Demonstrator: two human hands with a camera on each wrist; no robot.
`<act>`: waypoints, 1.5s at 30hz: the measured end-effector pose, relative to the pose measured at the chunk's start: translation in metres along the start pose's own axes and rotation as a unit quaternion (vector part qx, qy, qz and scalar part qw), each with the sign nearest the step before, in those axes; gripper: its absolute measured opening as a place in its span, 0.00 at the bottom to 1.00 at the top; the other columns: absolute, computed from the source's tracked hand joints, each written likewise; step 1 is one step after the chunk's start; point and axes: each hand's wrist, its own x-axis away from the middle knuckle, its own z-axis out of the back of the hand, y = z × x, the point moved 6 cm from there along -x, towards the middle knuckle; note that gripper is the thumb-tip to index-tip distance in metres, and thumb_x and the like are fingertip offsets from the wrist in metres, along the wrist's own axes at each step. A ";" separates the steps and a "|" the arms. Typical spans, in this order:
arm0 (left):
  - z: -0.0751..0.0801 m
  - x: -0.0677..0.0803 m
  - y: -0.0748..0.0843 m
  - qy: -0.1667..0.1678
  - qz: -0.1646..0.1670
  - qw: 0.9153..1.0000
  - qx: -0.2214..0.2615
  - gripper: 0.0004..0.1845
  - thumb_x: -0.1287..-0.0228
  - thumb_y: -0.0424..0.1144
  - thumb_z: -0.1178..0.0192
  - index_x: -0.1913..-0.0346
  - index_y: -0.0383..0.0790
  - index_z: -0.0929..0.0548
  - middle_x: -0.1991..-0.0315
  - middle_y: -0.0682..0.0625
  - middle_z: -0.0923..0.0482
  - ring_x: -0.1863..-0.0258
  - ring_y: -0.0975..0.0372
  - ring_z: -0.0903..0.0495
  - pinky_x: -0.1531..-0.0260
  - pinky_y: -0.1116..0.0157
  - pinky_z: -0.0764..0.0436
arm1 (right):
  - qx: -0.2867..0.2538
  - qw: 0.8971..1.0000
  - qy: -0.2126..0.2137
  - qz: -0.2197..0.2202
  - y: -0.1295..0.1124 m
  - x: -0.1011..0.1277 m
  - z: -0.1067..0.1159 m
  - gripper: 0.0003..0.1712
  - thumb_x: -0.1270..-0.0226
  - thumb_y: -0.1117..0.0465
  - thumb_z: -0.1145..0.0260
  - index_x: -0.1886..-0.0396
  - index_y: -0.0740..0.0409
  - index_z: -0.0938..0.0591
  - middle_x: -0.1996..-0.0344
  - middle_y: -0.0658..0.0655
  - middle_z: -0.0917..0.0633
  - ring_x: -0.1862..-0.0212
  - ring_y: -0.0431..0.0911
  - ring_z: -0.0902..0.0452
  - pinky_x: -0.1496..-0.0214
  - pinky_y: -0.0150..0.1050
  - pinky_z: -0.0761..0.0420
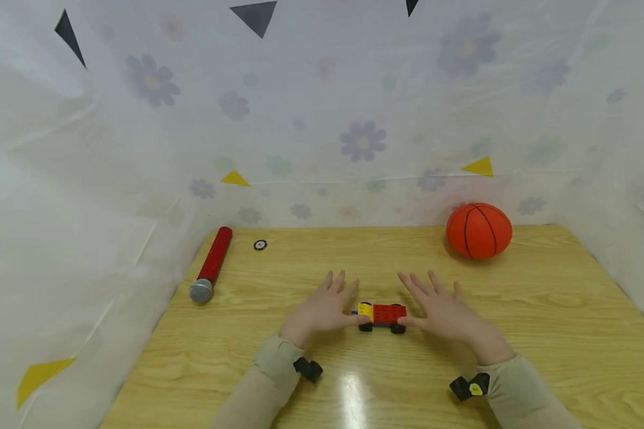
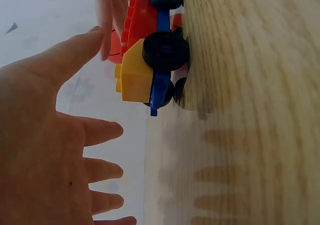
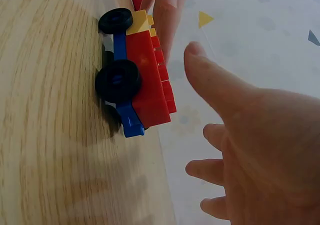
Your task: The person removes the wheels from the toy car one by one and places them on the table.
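A small toy car [image 1: 389, 314] stands on its wheels on the wooden table, between the two hands. It has a red studded block, a yellow block at its left end, a blue base and black wheels. On its left, the left hand [image 1: 324, 308] is spread with straight fingers, its thumb by the yellow block [image 2: 137, 77]. From the right, the right hand [image 1: 444, 313] spreads its fingers too, thumb beside the red block [image 3: 146, 80]. Both wrist views show gaps between the thumbs and the car; neither hand grips it.
A red microphone [image 1: 214, 261] with a silver head lies at the table's left edge. Near it is a small round black-and-white disc [image 1: 260, 245]. An orange-red toy basketball [image 1: 479, 231] sits at the back right. Flower-patterned sheeting [image 1: 300, 143] hangs behind the table [image 1: 236, 357].
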 end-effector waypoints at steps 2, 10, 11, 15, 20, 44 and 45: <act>-0.003 -0.001 0.001 -0.004 -0.004 1.000 -0.009 0.51 0.39 0.76 0.52 0.20 0.52 0.51 0.20 0.39 0.62 0.22 0.40 0.62 0.26 0.43 0.44 | -0.008 1.000 -0.002 0.008 -0.001 0.000 -0.002 0.56 0.41 0.27 0.39 0.20 0.43 0.47 0.24 0.62 0.39 0.24 0.72 0.58 0.36 0.83 0.61; -0.009 -0.005 0.009 -0.012 -0.050 0.999 0.009 0.47 0.40 0.67 0.39 0.23 0.48 0.39 0.21 0.41 0.50 0.22 0.42 0.54 0.27 0.45 0.39 | -0.013 0.999 -0.020 0.038 -0.006 -0.005 -0.003 0.55 0.50 0.36 0.25 0.24 0.46 0.35 0.34 0.54 0.22 0.25 0.73 0.53 0.38 0.84 0.61; -0.009 -0.005 0.011 -0.012 -0.056 0.998 0.012 0.46 0.39 0.65 0.38 0.24 0.47 0.38 0.22 0.41 0.47 0.22 0.44 0.50 0.27 0.47 0.38 | -0.009 0.999 -0.021 0.040 -0.007 -0.006 -0.004 0.53 0.50 0.37 0.25 0.25 0.47 0.34 0.36 0.53 0.20 0.25 0.73 0.51 0.37 0.84 0.60; -0.009 -0.005 0.017 -0.008 -0.068 0.997 0.025 0.42 0.39 0.57 0.33 0.26 0.44 0.34 0.27 0.46 0.35 0.27 0.53 0.35 0.30 0.56 0.31 | 0.004 0.999 -0.017 0.050 -0.009 -0.008 -0.007 0.48 0.51 0.39 0.23 0.30 0.49 0.28 0.40 0.56 0.18 0.27 0.71 0.44 0.37 0.84 0.55; -0.010 -0.006 0.019 -0.002 -0.067 0.997 0.039 0.38 0.40 0.51 0.30 0.29 0.43 0.30 0.35 0.50 0.25 0.38 0.60 0.25 0.38 0.64 0.24 | -0.011 0.998 -0.016 0.060 -0.012 -0.007 -0.009 0.41 0.47 0.44 0.24 0.35 0.55 0.23 0.39 0.66 0.20 0.30 0.69 0.36 0.34 0.79 0.49; -0.004 -0.016 -0.001 0.020 -0.034 0.973 0.229 0.31 0.42 0.42 0.28 0.35 0.47 0.24 0.38 0.48 0.23 0.47 0.58 0.18 0.52 0.67 0.18 | -0.224 0.972 -0.013 0.069 -0.007 -0.015 -0.005 0.33 0.38 0.58 0.27 0.36 0.67 0.24 0.43 0.69 0.19 0.49 0.57 0.16 0.49 0.47 0.15; -0.003 -0.016 -0.002 0.020 -0.034 0.971 0.237 0.31 0.41 0.42 0.28 0.34 0.47 0.24 0.38 0.47 0.23 0.48 0.58 0.18 0.53 0.67 0.18 | -0.231 0.971 -0.013 0.065 -0.006 -0.016 -0.004 0.33 0.38 0.58 0.27 0.36 0.66 0.25 0.43 0.69 0.19 0.50 0.56 0.15 0.50 0.46 0.15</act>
